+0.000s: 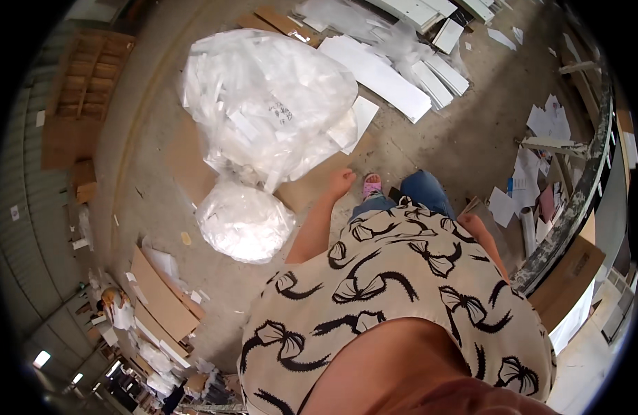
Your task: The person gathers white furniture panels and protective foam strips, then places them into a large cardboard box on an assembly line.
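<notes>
My left hand point(342, 181) hangs at my left side with its fingers curled into a loose fist, and nothing shows in it. Just beyond it lies a large clear plastic bag point(274, 104) stuffed with white, film-like material. A smaller bundle of clear plastic point(246, 223) rests against its near end, left of my forearm. My right hand point(470, 223) is low beside my right hip, its fingers largely turned from view. Close to that hand are thin brownish pieces point(476, 206); whether it touches them cannot be made out.
White boards point(378, 76) and plastic sheeting lie on the concrete floor ahead. Papers point(523, 183) litter the right side beside a worn, curved-looking edge point(575, 225). A cardboard box point(571, 280) stands near right. Flat cardboard point(163, 290) and another person point(117, 308) are at left.
</notes>
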`<state>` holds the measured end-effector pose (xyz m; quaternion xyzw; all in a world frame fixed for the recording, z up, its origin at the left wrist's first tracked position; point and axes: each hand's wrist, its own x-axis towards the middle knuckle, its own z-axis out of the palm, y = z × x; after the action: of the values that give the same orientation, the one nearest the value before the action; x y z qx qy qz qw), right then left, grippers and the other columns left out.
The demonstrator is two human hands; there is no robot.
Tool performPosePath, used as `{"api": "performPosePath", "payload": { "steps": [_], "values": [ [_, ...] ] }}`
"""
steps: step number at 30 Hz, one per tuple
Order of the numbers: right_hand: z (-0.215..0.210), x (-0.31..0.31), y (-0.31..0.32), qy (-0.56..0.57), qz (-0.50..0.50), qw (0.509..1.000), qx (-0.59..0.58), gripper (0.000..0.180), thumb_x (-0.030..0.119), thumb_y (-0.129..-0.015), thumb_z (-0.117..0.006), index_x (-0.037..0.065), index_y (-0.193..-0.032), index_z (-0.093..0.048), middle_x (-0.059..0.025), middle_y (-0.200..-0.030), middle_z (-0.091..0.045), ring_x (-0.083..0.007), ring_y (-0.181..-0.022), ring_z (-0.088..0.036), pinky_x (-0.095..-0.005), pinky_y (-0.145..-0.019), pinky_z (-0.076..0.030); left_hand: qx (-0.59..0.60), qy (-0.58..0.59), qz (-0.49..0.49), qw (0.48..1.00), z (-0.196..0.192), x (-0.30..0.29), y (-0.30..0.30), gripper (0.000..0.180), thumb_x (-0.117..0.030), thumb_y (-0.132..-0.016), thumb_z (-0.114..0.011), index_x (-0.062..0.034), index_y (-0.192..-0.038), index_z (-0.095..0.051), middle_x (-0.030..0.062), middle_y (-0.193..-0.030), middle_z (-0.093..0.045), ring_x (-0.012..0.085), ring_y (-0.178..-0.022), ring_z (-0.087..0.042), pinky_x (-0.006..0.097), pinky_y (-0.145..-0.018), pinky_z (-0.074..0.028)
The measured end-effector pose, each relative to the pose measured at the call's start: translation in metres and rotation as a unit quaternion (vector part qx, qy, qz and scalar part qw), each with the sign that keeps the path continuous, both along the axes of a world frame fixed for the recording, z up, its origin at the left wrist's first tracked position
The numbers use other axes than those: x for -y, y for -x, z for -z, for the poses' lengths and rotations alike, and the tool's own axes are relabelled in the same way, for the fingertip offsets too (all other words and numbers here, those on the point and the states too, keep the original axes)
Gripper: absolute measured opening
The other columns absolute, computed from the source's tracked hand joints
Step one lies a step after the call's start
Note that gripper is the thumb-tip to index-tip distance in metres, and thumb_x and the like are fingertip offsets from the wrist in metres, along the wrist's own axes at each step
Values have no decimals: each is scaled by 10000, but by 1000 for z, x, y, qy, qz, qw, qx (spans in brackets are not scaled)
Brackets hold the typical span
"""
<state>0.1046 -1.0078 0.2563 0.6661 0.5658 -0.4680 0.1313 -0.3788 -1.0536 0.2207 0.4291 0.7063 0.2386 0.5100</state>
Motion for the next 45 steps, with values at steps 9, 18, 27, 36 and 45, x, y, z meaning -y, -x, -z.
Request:
{"api": "performPosePath", "payload": {
  "steps": [9, 18, 27, 36, 45],
  "values": [
    [115, -237, -38, 25, -478, 852, 212, 328, 349, -786, -600, 80, -958, -677, -147, -986, -651, -247, -901, -615, -376, -768, -494, -259, 67, -54, 962, -12, 22, 46, 349, -337, -857, -469, -43, -932, -643, 192, -972, -622, 384, -899, -569, 418, -794, -440],
    [65, -372, 234, -97, -171, 967, -165, 274, 260, -838, -526, 28, -943, -627, -155, -828, -647, -299, -745, -630, -371, -663, -494, -46, 365, -187, 911, -49, 94, -19, 298, -308, -824, -575, -61, -958, -676, 168, -924, -659, 315, -898, -622, 369, -784, -473],
    [75, -358, 322, -98, -252, 939, -211, 197, 204, -791, -561, 61, -898, -644, -155, -845, -644, -310, -800, -622, -378, -716, -489, -111, 202, -280, 932, -58, -32, 73, 371, -315, -835, -592, -7, -1034, -642, 189, -984, -649, 278, -945, -620, 337, -821, -464],
    [141, -476, 418, -90, -216, 961, -144, 258, 272, -808, -540, 49, -873, -653, -157, -793, -646, -307, -784, -630, -374, -697, -490, -73, 135, -249, 956, -62, -248, 258, 346, -226, -850, -630, -4, -1114, -604, 99, -984, -655, 159, -913, -598, 274, -820, -460],
    [315, -621, 599, -54, -379, 920, -84, 185, 244, -822, -527, 87, -850, -621, -153, -867, -634, -345, -829, -601, -425, -750, -477, -376, -32, 135, 916, 160, -533, 407, 277, -268, -798, -607, -64, -984, -623, 127, -1122, -562, 282, -1071, -514, 419, -871, -428]
  ]
}}
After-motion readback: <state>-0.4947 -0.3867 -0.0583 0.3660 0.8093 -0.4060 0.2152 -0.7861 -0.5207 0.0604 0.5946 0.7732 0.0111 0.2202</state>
